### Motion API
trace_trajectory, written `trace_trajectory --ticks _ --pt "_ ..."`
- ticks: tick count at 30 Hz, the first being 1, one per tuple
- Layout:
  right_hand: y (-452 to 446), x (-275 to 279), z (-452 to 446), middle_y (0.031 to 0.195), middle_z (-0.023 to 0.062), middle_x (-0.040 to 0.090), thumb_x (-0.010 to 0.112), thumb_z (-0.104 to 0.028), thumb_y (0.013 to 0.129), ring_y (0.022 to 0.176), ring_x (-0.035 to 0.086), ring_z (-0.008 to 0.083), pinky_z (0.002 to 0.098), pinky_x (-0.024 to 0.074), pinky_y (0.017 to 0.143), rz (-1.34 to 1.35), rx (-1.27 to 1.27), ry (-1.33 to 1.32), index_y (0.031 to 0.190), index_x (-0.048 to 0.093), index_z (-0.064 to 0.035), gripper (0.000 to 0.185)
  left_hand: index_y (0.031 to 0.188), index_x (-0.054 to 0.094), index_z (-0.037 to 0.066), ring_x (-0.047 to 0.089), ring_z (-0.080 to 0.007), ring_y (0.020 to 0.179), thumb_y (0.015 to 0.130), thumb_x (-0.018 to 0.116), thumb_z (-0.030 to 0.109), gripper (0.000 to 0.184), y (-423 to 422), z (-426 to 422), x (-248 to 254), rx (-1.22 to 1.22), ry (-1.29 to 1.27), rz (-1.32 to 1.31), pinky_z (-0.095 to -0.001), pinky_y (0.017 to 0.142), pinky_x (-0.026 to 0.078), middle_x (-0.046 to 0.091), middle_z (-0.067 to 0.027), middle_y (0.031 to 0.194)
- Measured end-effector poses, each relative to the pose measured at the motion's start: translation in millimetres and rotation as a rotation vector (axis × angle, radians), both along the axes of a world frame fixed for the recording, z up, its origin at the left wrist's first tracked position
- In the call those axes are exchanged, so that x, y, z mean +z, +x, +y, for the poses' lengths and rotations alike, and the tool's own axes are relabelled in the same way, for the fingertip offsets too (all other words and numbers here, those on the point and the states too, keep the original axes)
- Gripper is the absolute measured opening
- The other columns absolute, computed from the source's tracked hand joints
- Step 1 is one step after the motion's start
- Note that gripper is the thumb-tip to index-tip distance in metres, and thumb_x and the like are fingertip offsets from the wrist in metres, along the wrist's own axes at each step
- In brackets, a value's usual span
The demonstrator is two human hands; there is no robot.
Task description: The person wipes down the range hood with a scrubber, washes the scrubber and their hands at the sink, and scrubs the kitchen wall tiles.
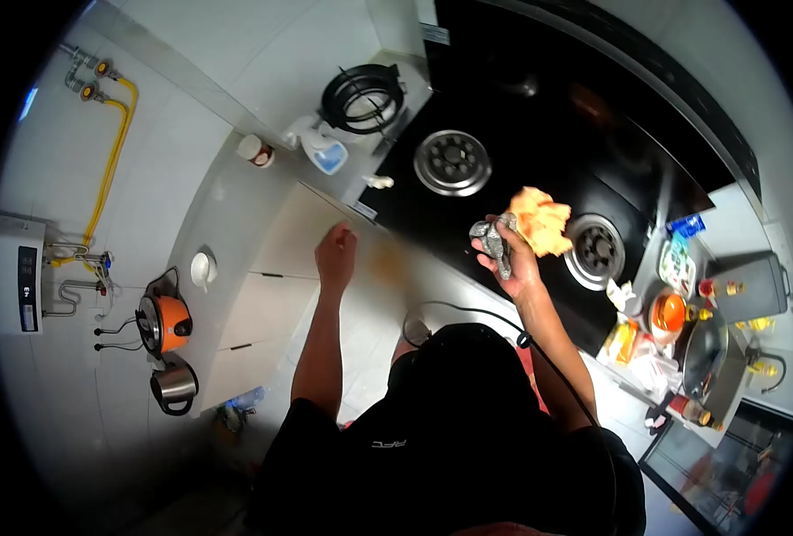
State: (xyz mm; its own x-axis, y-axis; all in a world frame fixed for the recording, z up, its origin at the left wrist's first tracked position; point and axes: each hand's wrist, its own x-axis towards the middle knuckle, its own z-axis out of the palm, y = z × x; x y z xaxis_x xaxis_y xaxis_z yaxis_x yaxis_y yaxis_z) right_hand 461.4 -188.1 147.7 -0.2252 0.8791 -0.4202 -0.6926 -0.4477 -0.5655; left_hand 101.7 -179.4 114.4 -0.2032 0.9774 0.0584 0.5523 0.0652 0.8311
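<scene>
My right hand [523, 268] is closed around a crumpled silver-grey scouring pad [495, 239], just above the front of the black glass hob [513, 125]. Right beside its fingers is a crumpled orange cloth [544, 223]; I cannot tell whether the hand grips it too or it lies on the hob. The right burner [596, 250] is next to the cloth, the left burner [453, 163] farther off. My left hand [335, 259] hangs near the counter's front edge with its fingers curled in, and no object shows in it.
A pan support [363, 98] and a spray bottle [327, 154] stand left of the hob. An orange rice cooker [164, 323] and steel kettle [174, 386] sit on the left counter. Bowls, bottles and a wok [705, 353] crowd the right. A black cable [539, 344] crosses my right arm.
</scene>
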Motion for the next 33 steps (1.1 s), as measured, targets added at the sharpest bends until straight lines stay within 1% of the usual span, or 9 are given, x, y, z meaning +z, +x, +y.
trace_trajectory --ticks 4,9,15,20,22,26,27,31,33 --pt "-102.9 3.7 71.9 0.11 0.012 0.068 0.06 -0.026 0.096 0.087 0.071 0.0224 0.0323 0.0601 0.068 -0.038 0.063 0.007 0.126 0.056 -0.0062 0.036 0.122 0.061 0.004 0.061 -0.0318 0.107 0.087 0.06 0.014 0.036 -57.0 83.9 51.7 0.169 0.262 0.496 -0.0422 0.09 0.049 0.062 -0.0142 0.12" --pt "-222.6 6.1 169.2 0.103 0.011 0.067 0.065 -0.026 0.093 0.081 0.07 0.0217 0.0334 0.0594 0.064 -0.078 0.187 0.049 0.117 0.058 -0.0047 0.033 0.126 0.058 0.006 0.056 -0.0321 0.115 0.089 0.059 0.017 0.038 -126.0 187.8 80.4 0.075 0.523 0.661 -0.0436 0.096 0.047 0.057 -0.011 0.13" --pt "-299.9 -22.7 189.4 0.102 0.0082 0.065 0.068 -0.029 0.091 0.079 0.068 0.0219 0.034 0.0564 0.06 -0.101 0.261 -0.015 0.115 0.057 -0.0065 0.035 0.13 0.058 0.012 0.059 -0.0316 0.113 0.089 0.062 0.03 0.045 -149.9 273.5 79.5 -0.322 0.101 0.775 -0.0443 0.091 0.05 0.055 -0.0081 0.135" --pt "-293.6 -39.3 187.6 0.104 0.0074 0.065 0.068 -0.032 0.09 0.084 0.066 0.0205 0.0369 0.0555 0.068 -0.193 0.33 -0.001 0.12 0.056 -0.0078 0.04 0.131 0.056 0.007 0.067 -0.037 0.093 0.084 0.065 0.028 0.052 -150.8 291.7 71.0 -0.17 -0.157 0.607 -0.0457 0.088 0.052 0.07 -0.0182 0.098" --pt "-286.1 -42.5 192.8 0.103 0.0073 0.065 0.067 -0.03 0.091 0.081 0.066 0.0201 0.0357 0.055 0.066 -0.174 0.297 -0.046 0.122 0.056 -0.0092 0.039 0.131 0.054 0.004 0.068 -0.0344 0.089 0.084 0.067 0.026 0.053 -162.3 294.1 42.4 -0.11 -0.162 0.429 -0.0448 0.083 0.053 0.07 -0.0178 0.095" --pt "-296.8 -24.0 212.4 0.098 0.0062 0.066 0.064 -0.025 0.093 0.073 0.066 0.019 0.0337 0.0538 0.061 -0.284 0.137 -0.054 0.118 0.058 -0.0103 0.03 0.134 0.048 -0.001 0.07 -0.0218 0.082 0.086 0.071 0.022 0.058 -149.4 274.3 62.8 0.025 -0.381 -0.313 -0.0357 0.067 0.055 0.068 -0.0143 0.099" --pt "-301.3 -39.0 220.1 0.094 0.0051 0.065 0.063 -0.024 0.093 0.073 0.065 0.0186 0.0329 0.0537 0.06 -0.091 0.132 -0.019 0.116 0.058 -0.0105 0.027 0.136 0.046 -0.002 0.07 -0.0195 0.083 0.087 0.071 0.022 0.06 -153.7 270.9 57.4 -0.008 -0.367 -0.416 -0.033 0.065 0.055 0.066 -0.0134 0.103" --pt "-312.7 -30.4 235.1 0.094 0.0033 0.063 0.064 -0.029 0.094 0.077 0.066 0.0178 0.0333 0.056 0.064 -0.174 0.148 0.083 0.114 0.058 -0.0111 0.027 0.143 0.039 0.005 0.069 -0.0198 0.081 0.09 0.068 0.021 0.062 -164.7 253.2 45.6 -0.167 -0.324 -0.595 -0.03 0.066 0.054 0.062 -0.0107 0.112" --pt "-321.0 -23.1 238.8 0.096 0.0036 0.063 0.063 -0.031 0.094 0.08 0.066 0.0182 0.0338 0.0563 0.066 -0.143 0.131 0.037 0.115 0.057 -0.0113 0.029 0.144 0.036 0.006 0.067 -0.021 0.096 0.09 0.067 0.017 0.064 -171.3 247.0 42.6 -0.34 -0.271 -0.628 -0.0316 0.075 0.053 0.059 -0.0093 0.121"
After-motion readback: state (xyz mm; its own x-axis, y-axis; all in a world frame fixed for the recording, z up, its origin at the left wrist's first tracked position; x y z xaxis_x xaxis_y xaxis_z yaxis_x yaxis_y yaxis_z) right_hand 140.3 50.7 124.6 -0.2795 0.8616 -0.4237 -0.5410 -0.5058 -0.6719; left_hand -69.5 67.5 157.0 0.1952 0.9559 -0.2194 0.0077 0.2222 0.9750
